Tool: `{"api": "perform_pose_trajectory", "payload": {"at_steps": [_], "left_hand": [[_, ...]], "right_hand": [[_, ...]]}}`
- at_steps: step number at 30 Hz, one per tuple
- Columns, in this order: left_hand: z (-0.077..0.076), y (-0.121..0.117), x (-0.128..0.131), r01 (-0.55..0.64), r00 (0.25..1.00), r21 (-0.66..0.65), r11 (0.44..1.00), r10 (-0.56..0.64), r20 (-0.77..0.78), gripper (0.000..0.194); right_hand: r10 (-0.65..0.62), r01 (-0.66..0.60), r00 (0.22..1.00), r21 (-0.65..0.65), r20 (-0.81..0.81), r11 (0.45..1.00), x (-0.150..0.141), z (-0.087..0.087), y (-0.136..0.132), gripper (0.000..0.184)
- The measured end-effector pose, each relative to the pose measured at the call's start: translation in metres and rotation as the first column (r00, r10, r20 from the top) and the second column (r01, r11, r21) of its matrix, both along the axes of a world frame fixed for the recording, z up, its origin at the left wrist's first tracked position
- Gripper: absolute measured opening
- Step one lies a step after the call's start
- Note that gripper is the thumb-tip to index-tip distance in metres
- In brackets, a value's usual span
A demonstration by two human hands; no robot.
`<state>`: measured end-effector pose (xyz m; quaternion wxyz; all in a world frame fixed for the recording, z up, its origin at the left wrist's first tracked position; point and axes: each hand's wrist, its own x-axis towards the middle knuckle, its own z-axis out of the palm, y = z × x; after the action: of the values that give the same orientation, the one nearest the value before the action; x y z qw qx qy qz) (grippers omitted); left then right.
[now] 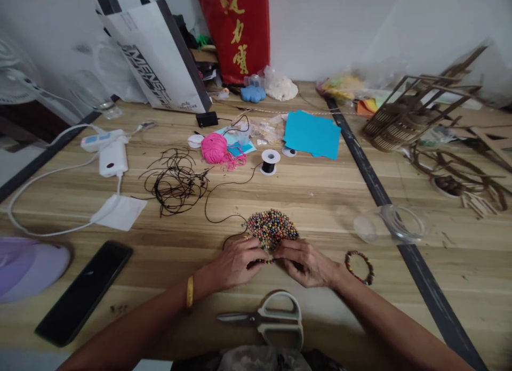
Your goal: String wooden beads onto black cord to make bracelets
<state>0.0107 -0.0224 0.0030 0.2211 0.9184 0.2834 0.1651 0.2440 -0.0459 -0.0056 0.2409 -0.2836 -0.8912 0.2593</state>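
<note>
My left hand (242, 259) is closed on a string of small coloured beads (269, 261) at the near edge of a bead pile. The pile of multicoloured beads (272, 224) lies on the wooden table just beyond my fingers. My right hand (304, 260) is pinched at the right end of the same beaded string; its fingertips partly hide it. A black cord (226, 220) runs from a white spool (269, 162) toward my left hand. To the right of my right hand rests a finished-looking bead bracelet (359, 267). Scissors (268, 319) lie close to my body, blades pointing left.
A tangle of black cord (176, 182), a pink yarn ball (215, 148) and blue sheets (312, 135) lie farther back. A black phone (84, 292) and a power strip (112, 156) are at left. Clear round containers (403, 224) and a brown wooden model (404, 118) stand at right.
</note>
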Motion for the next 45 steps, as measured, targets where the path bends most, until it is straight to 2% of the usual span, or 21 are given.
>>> {"api": "perform_pose_trajectory", "payload": {"at_steps": [3, 9, 14, 27, 37, 45], "left_hand": [[0.001, 0.0, 0.0, 0.003, 1.0, -0.013, 1.0, -0.004, -0.015, 0.01], [0.002, 0.0, 0.0, 0.0, 0.999, -0.003, 1.0, 0.0, -0.044, 0.011], [0.001, 0.0, -0.001, 0.0, 0.999, -0.009, 1.0, -0.001, -0.05, 0.008], [0.001, 0.0, 0.0, 0.003, 0.999, 0.001, 1.0, -0.003, -0.035, 0.006], [0.005, 0.0, -0.001, 0.018, 0.998, -0.033, 0.999, -0.02, -0.063, 0.008], [0.011, 0.003, -0.002, 0.02, 0.999, -0.122, 0.992, -0.025, -0.041, 0.008]], "right_hand": [[-0.043, 0.044, 0.998, 0.013, -0.052, 0.999, 0.001, -0.003, 0.0, 0.025], [-0.083, 0.084, 0.995, 0.025, -0.052, 0.996, 0.002, -0.004, 0.001, 0.025], [-0.096, 0.095, 0.995, -0.023, -0.039, 0.995, 0.003, -0.005, 0.002, 0.024], [-0.079, 0.079, 0.997, 0.005, -0.001, 0.997, 0.002, -0.005, 0.003, 0.023], [-0.107, 0.107, 0.994, -0.015, -0.008, 0.994, 0.001, -0.006, 0.002, 0.024], [-0.09, 0.091, 0.995, -0.027, 0.03, 0.995, 0.0, -0.004, 0.003, 0.031]]}}
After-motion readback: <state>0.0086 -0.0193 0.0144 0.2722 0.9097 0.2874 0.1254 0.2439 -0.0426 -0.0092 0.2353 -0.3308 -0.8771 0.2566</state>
